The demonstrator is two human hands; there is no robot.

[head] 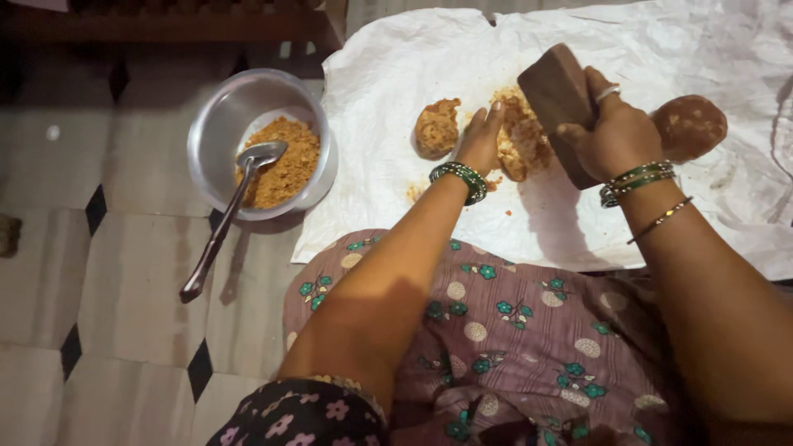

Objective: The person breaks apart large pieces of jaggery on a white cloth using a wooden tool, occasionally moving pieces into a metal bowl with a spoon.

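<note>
My right hand [615, 132] grips a dark brown stone block [557, 95], held tilted over a crumbly orange-brown lump [520, 136] on a white crumpled sheet [661, 49]. My left hand [481, 140] rests with fingers together against the left side of that lump, steadying it. A smaller broken piece [436, 128] lies just left of my left hand. A large round dark brown lump [690, 125] sits to the right, behind my right wrist. Green bangles are on both wrists.
A steel bowl [227, 111] with orange-brown crumbs stands on the tiled floor at left, a long metal ladle [227, 215] leaning in it with its handle toward me. My patterned purple lap [512, 330] fills the foreground. Dark wooden furniture runs along the top left.
</note>
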